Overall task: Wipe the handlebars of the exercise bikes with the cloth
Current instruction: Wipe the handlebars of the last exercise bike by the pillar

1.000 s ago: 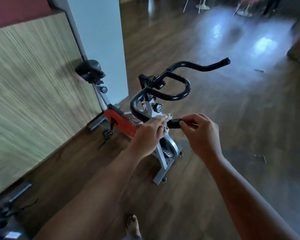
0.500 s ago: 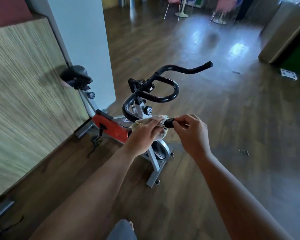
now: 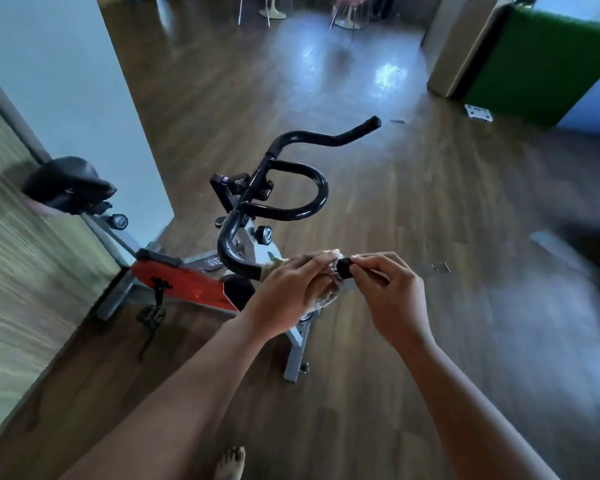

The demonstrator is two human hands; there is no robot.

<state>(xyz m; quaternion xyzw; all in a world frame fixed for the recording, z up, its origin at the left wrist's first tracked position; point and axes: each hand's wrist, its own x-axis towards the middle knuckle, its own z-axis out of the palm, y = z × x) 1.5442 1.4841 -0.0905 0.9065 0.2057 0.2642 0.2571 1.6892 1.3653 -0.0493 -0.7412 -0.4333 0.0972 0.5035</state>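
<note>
While the left hand (image 3: 291, 289) grips the cloth (image 3: 327, 296) round the near end of the handlebar (image 3: 223, 245), the right hand (image 3: 388, 289) pinches its black tip (image 3: 343, 267) — the saddle (image 3: 66, 185) sits left by the wall (image 3: 14, 271), a bare foot (image 3: 231, 462) below.

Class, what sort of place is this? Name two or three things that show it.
Probably a gym or fitness room: an exercise bike with black handlebars stands on an open wooden floor, with chairs at the far end.
</note>
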